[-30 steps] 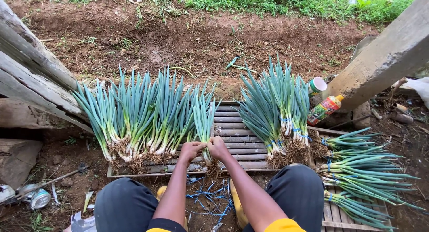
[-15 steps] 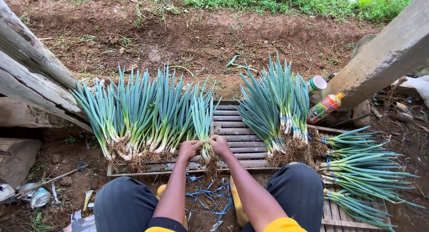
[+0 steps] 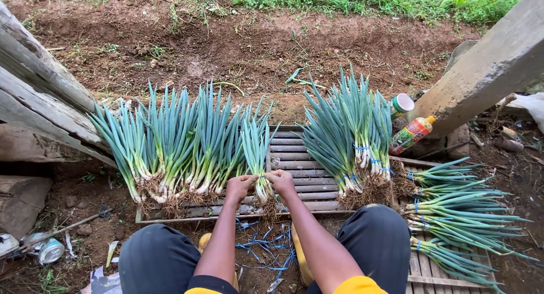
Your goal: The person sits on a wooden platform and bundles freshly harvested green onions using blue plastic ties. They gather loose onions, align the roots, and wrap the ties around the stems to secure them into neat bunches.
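Observation:
My left hand (image 3: 241, 187) and my right hand (image 3: 281, 183) both grip the white base of one small bunch of green onions (image 3: 258, 149), which lies on a slatted wooden rack (image 3: 297, 158). Its roots hang toward me below my hands. To its left lies a wide row of loose green onions (image 3: 170, 144) with soil on the roots. On the right of the rack rest bunches tied with blue string (image 3: 351, 138).
More tied bunches (image 3: 459, 214) lie sideways on a second rack at right. Blue strings (image 3: 263, 251) are scattered on the soil between my knees. A bottle (image 3: 412, 135) and a cup (image 3: 402, 104) stand by a concrete post (image 3: 487, 67). Wooden beams (image 3: 39, 96) slant at left.
My hands have shifted slightly forward and apart on the base of the bunch. The view has tilted a little; the onions have not moved.

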